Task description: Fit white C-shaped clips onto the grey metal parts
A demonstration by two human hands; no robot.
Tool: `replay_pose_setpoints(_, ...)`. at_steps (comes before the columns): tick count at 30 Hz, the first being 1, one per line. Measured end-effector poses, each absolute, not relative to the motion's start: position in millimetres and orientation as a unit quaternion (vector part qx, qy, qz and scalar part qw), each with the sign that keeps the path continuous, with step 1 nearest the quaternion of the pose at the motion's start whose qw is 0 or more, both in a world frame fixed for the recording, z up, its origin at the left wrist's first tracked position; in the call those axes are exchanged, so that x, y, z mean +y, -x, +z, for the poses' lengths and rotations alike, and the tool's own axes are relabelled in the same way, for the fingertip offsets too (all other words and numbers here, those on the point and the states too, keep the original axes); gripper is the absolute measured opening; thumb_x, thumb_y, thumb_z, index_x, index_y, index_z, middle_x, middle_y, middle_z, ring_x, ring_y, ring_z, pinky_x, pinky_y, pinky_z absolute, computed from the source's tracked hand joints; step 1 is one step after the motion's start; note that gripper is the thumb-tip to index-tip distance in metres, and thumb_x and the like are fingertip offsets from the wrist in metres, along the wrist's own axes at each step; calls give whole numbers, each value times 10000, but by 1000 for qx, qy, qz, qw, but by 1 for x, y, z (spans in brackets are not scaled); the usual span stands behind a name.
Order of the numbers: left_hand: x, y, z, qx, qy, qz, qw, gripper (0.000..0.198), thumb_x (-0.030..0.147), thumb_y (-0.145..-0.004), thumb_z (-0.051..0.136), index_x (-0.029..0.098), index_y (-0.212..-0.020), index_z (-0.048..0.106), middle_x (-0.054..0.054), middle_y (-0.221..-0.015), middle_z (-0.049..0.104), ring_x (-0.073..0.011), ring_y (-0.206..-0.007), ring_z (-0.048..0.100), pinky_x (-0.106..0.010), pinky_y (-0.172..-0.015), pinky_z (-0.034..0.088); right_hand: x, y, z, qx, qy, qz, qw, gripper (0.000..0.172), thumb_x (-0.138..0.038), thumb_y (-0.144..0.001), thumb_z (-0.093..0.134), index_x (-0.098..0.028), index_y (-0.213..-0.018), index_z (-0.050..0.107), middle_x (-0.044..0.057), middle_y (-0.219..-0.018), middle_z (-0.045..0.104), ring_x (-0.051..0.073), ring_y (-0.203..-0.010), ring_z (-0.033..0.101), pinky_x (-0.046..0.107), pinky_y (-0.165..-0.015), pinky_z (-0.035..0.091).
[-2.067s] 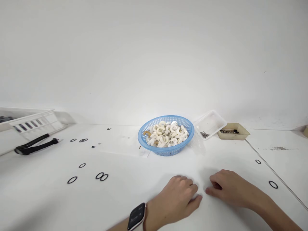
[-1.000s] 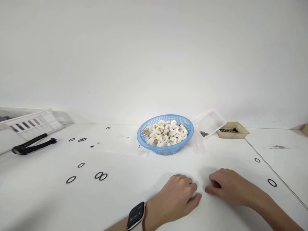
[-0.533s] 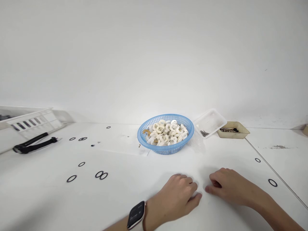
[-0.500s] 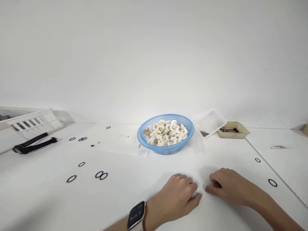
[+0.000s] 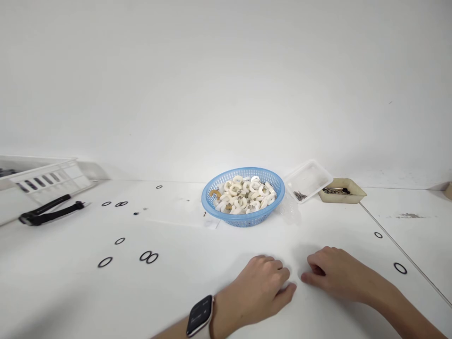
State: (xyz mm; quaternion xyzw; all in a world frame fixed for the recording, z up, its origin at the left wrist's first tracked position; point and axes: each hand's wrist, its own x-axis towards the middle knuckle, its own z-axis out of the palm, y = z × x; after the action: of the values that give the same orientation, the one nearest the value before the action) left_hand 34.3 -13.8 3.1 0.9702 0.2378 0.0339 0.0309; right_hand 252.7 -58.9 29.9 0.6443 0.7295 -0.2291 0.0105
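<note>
My left hand, with a smartwatch on its wrist, rests on the white table. Its fingers are loosely curled under and the thumb points right; no object shows in it. Just to the right lies my right hand, also loosely closed. A small dark hollow shows between its thumb and bent fingers, and nothing is seen inside. The hands are close but apart. Beyond them stands a blue oval basket, heaped with white C-shaped parts, some bearing small metal bits. Neither hand touches it.
Several black rings lie on the left, with others at right. A white tray with metal pins and a beige bin stand right of the basket. A white crate and a black strap are far left.
</note>
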Motion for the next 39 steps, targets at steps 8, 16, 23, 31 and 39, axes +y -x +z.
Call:
replay_pose_setpoints(8,-14,-33,2,237,-970,34,30,265,300,-1006,535,206,-759,557,5,-741,657,-187,-673,625,-331,-616,400,-60,-252,31,731,-642,-234,5,437,-322,-912,542,-196,-632,231,-42,-569,315,134,-587,292,302,-528,204)
replay_pose_setpoints(16,-13,-34,2,240,-970,31,32,271,296,-1004,533,204,-749,548,4,-737,656,-187,-673,627,-326,-616,397,-59,-253,29,730,-642,-234,7,439,-334,-916,547,-193,-629,247,-45,-565,335,128,-573,292,299,-524,203)
replay_pose_setpoints(23,-13,-34,3,239,-970,30,32,269,302,-1010,531,203,-761,558,-1,-750,664,-191,-682,632,-320,-624,399,-61,-254,27,732,-642,-228,2,438,-339,-907,546,-189,-626,245,-45,-561,326,127,-572,291,298,-517,204)
replay_pose_setpoints(31,-12,-34,2,237,-970,34,34,273,302,-1007,539,205,-751,547,6,-739,657,-187,-672,625,-325,-613,387,-61,-253,28,732,-641,-228,6,441,-336,-904,541,-186,-628,232,-48,-556,301,125,-564,270,304,-507,198)
replay_pose_setpoints(39,-13,-34,1,238,-970,38,33,279,303,-1007,541,204,-746,544,3,-740,656,-185,-668,621,-322,-607,376,-59,-253,29,730,-645,-227,9,433,-339,-900,544,-187,-621,250,-48,-559,327,123,-562,287,303,-509,207)
